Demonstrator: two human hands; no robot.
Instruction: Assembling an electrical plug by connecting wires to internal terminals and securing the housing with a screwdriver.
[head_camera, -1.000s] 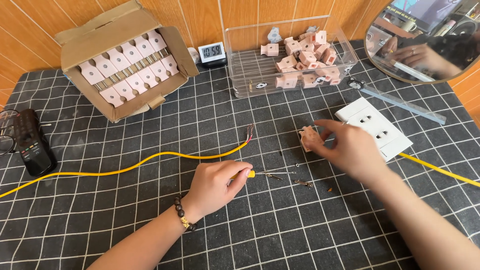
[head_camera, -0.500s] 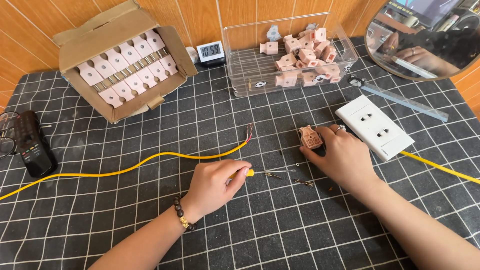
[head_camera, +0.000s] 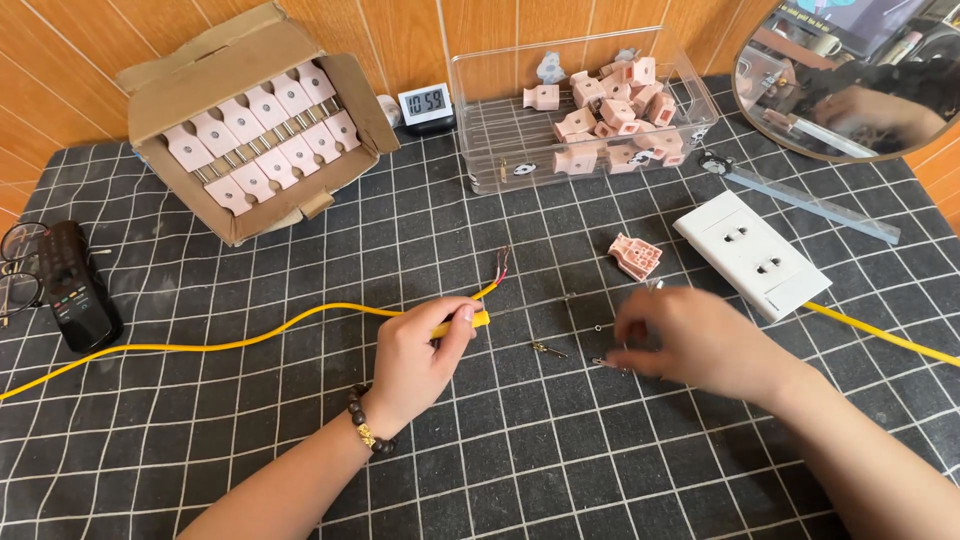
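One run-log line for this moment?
left hand: grips yellow cable | right hand: at small screws | pink plug part: on mat

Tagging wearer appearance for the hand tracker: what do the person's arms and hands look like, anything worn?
Both forearms are bare, no sleeves in view, and neither hand wears a glove. The left hand has a bracelet of dark round beads with one gold-coloured bead at the wrist. The right hand is motion-blurred; no ring, watch or band shows on it or its wrist. Fingers look bare; nails too blurred to judge.

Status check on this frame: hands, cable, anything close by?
Left hand gripping yellow cable, stripped end free. Right hand pinching small metal part on mat. Pink plug piece lying just beyond.
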